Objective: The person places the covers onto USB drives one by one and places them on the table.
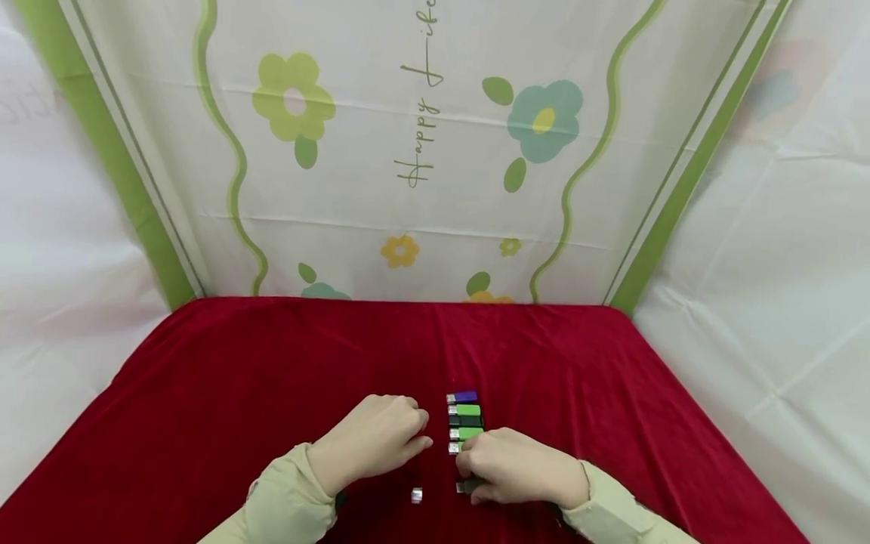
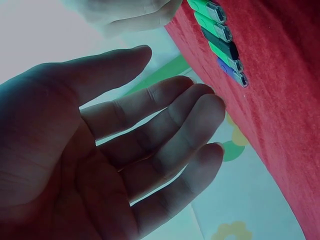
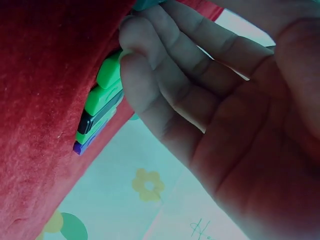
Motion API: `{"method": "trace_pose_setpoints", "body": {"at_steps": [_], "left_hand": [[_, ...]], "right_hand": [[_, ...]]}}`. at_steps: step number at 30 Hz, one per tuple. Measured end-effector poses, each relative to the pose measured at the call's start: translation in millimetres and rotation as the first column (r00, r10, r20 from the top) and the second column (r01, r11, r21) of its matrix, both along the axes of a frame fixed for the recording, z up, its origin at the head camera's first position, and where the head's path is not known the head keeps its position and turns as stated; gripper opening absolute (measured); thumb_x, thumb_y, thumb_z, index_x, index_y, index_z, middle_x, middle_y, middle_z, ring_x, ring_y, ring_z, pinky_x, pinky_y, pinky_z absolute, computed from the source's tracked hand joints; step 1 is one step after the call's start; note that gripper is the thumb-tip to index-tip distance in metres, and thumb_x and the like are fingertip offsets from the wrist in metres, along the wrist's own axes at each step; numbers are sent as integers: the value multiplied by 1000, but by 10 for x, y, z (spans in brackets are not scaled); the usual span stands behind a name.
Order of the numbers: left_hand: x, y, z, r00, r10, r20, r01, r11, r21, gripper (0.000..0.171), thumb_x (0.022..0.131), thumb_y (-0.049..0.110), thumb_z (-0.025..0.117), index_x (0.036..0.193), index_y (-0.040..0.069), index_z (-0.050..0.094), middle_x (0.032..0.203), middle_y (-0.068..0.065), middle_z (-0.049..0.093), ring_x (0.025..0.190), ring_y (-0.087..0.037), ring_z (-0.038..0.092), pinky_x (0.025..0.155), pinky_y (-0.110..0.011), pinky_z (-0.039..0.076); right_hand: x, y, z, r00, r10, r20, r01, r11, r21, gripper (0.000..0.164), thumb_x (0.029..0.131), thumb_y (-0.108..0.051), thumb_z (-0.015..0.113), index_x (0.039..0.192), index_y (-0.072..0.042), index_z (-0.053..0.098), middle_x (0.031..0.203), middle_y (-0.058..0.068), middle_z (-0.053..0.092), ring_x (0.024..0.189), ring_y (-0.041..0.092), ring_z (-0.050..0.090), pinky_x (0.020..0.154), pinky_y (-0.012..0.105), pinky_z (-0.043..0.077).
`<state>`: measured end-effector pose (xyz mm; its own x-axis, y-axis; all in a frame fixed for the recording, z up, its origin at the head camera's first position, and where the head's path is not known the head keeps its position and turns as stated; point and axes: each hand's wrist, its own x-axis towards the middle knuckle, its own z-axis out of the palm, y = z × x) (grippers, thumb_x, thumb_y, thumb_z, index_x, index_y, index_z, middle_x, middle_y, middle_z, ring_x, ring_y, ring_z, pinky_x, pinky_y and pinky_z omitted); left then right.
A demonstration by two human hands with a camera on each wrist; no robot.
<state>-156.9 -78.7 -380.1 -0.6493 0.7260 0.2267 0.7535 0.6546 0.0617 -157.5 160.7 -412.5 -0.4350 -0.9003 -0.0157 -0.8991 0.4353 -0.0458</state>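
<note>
My right hand (image 1: 519,467) is low over the red cloth, thumb and fingers around a dark USB flash drive (image 1: 464,488) whose metal plug points left. Its pinch point is partly hidden. Just beyond, several flash drives lie in a column, plugs to the left: a purple one (image 1: 466,397), a green one (image 1: 467,410), a black one (image 1: 465,421) and more green ones (image 1: 469,434), the nearest partly covered by my right fingers. My left hand (image 1: 374,438) hovers left of the column, holding nothing, its fingers (image 2: 195,130) loosely bent and the thumb apart.
A small silver piece (image 1: 417,496) lies on the cloth between my wrists. The red cloth (image 1: 272,363) covers the table, with white fabric walls (image 1: 782,302) at the sides and a flower-printed panel (image 1: 462,204) behind.
</note>
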Motion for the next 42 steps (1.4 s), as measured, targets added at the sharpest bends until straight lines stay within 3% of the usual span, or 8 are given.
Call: {"method": "trace_pose_setpoints", "body": {"at_steps": [10, 27, 34, 39, 42], "left_hand": [[15, 15, -28, 1000, -4, 17, 4, 1000, -6, 32, 86, 24, 76, 64, 18, 54, 60, 9, 42, 51, -5, 38, 47, -21, 36], [47, 27, -47, 996, 5, 84, 0, 998, -62, 27, 86, 25, 76, 67, 18, 58, 62, 9, 45, 53, -4, 40, 48, -21, 38], [84, 70, -94, 994, -18, 112, 30, 994, -107, 24, 81, 26, 82, 71, 19, 60, 65, 9, 47, 55, -3, 42, 50, -21, 39], [119, 109, -136, 985, -35, 171, 59, 989, -138, 23, 78, 31, 84, 75, 20, 64, 66, 12, 47, 56, -2, 41, 49, -19, 38], [143, 126, -164, 985, -55, 162, 78, 987, -141, 26, 74, 33, 87, 74, 20, 64, 65, 13, 47, 55, -1, 40, 49, -18, 38]], "right_hand": [[9, -21, 64, 1000, 22, 9, -22, 1000, -10, 21, 73, -19, 83, 72, -23, 63, 72, -19, 49, 57, -6, 38, 52, 10, 36], [-12, -5, 8, 1000, -2, -21, 1, 999, -36, 31, 65, -13, 79, 67, -22, 50, 65, -18, 39, 52, -2, 31, 47, 13, 30], [-25, 27, 97, 997, -42, -63, 36, 994, -99, 26, 70, -13, 77, 71, -20, 52, 66, -16, 43, 51, -2, 33, 46, 12, 31], [-22, 53, 182, 995, -54, -87, 38, 984, -176, 28, 73, -12, 75, 72, -20, 49, 66, -17, 38, 52, -2, 31, 45, 12, 28], [-34, 63, 212, 995, -76, -66, 62, 980, -190, 27, 75, -12, 75, 74, -21, 49, 67, -17, 36, 53, -3, 32, 45, 12, 27]]}}
